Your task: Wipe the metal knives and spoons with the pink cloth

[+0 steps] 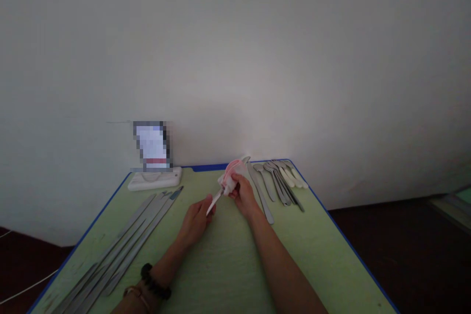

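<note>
Gripping a utensil point(215, 203), the left hand point(196, 218) has curled fingers; the right hand point(241, 194) pinches a cloth point(228, 179) around its one-o'clock end. Metal pieces point(146, 234) lie at eight o'clock, spoons point(278, 184) at three. This one seems unfinished; about others, I cannot tell.

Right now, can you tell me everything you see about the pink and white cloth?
The cloth looks soft, white with pink bands, and is bunched and folded. The right hand grips it above the green table. It seems wrapped around part of a slim, shiny utensil, whose near end the left hand holds.
</note>
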A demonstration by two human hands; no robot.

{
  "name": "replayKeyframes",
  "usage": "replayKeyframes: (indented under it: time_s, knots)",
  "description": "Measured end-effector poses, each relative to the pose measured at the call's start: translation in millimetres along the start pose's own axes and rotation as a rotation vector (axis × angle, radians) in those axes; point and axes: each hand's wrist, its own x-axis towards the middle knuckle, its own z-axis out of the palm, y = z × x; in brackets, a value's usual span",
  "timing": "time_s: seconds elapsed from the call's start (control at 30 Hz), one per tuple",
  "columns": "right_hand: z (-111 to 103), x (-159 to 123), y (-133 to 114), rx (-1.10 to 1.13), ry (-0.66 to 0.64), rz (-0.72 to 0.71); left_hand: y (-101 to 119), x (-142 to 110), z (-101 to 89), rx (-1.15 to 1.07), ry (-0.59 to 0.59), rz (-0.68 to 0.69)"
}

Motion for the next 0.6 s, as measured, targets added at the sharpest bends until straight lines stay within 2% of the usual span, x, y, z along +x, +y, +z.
replayKeyframes:
  time_s: [0.13, 0.23, 0.43, 0.6]
  knots:
    - [0, 2, -3, 0.092, -0.008, 0.046, 4, 14, 8.0, -0.011, 0.053, 0.006]
    - [-1, 3, -2, 0.125, 0.006, 0.055, 5, 21, 10.4, -0.023, 0.013, 0.001]
    - [-4, 8, -2, 0.167, -0.059, 0.075, 1, 24, 3.8, -0.041, -0.043, -0.015]
    - [-6, 12, -3, 0.214, -0.03, 0.124, 1, 28, -0.5, -0.066, -0.085, -0.049]
